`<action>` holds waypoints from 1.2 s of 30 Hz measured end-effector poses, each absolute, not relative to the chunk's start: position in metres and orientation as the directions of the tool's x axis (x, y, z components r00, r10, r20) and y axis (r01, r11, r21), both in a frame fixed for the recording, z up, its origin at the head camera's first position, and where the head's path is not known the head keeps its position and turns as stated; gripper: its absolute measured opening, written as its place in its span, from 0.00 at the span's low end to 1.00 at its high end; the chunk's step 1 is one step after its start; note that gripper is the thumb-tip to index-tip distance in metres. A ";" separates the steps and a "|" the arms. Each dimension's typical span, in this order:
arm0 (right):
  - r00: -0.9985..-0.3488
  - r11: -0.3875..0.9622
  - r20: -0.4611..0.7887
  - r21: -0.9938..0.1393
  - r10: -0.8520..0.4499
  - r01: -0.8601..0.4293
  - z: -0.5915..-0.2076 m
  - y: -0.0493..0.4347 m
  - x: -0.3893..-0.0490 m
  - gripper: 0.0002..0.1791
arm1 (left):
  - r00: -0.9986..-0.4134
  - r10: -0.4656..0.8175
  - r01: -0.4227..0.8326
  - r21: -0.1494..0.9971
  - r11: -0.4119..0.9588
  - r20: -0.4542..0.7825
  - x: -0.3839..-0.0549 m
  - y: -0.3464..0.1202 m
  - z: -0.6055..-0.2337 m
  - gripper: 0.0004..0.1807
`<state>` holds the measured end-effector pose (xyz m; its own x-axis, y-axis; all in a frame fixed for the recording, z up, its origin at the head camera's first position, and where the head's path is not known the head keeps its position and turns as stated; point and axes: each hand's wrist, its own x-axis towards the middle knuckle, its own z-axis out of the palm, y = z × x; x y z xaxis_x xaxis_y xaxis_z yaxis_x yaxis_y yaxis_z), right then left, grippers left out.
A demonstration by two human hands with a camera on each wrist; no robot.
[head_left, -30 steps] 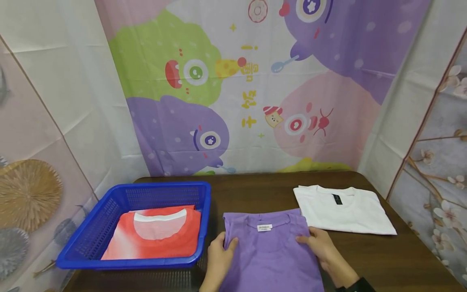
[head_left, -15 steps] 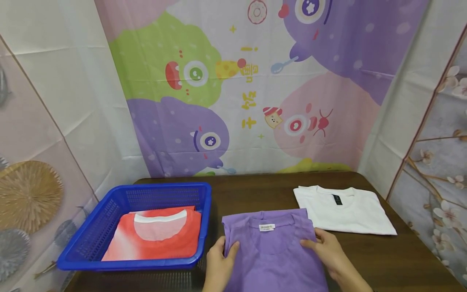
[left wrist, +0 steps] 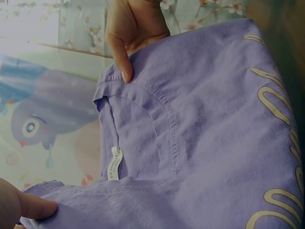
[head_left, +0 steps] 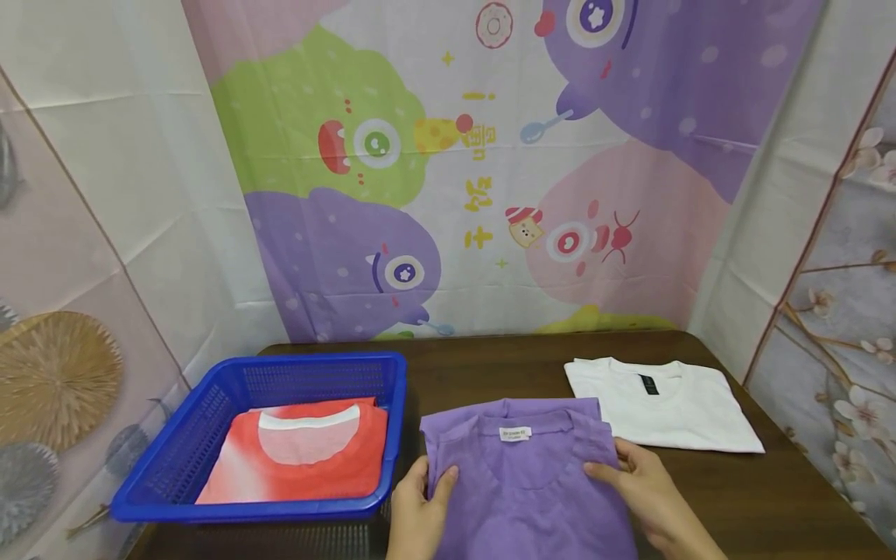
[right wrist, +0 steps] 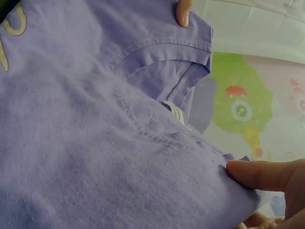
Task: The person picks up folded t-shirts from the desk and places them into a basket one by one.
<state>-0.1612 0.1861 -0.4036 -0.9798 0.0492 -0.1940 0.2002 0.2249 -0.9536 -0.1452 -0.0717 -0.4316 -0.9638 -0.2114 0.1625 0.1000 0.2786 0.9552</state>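
A purple T-shirt (head_left: 535, 498) with a white neck label spans the space between both hands at the front of the table. My left hand (head_left: 420, 509) pinches its left side near the shoulder, thumb on top and fingers behind. On the other side my right hand (head_left: 647, 494) grips the right shoulder the same way. The left wrist view shows cream lettering (left wrist: 274, 105) on the shirt's front and the neck label (left wrist: 115, 163) inside the collar. In the right wrist view the right thumb (right wrist: 257, 175) presses on the cloth. The shirt's lower end runs out of the head view.
A blue plastic basket (head_left: 287, 509) on the left holds a folded red and white shirt (head_left: 315, 459). At the back right a folded white T-shirt (head_left: 665, 408) lies on the dark wooden table (head_left: 483, 369). A cartoon-printed curtain (head_left: 476, 295) hangs behind the table.
The purple T-shirt has been spread a little wider, its right shoulder moving right with the right hand. The left hand has barely moved. The basket and white shirt stay in place.
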 end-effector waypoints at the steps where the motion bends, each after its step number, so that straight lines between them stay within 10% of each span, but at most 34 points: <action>1: -0.980 0.224 -0.194 -0.954 0.047 0.200 -0.402 0.186 -0.160 0.29 | -0.962 -0.217 0.101 0.957 0.272 0.163 -0.144 -0.072 -0.430 0.08; 36: -0.994 0.093 -0.082 -0.993 -0.076 0.075 -0.353 0.161 -0.156 0.29 | -0.924 -0.312 0.141 0.956 0.256 0.220 -0.136 -0.112 -0.374 0.11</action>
<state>-0.1556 0.1609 -0.3534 -0.9937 -0.0759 -0.0822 0.0750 0.0927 -0.9929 -0.1363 -0.1116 -0.3736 -0.9242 -0.3124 0.2197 0.1408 0.2561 0.9563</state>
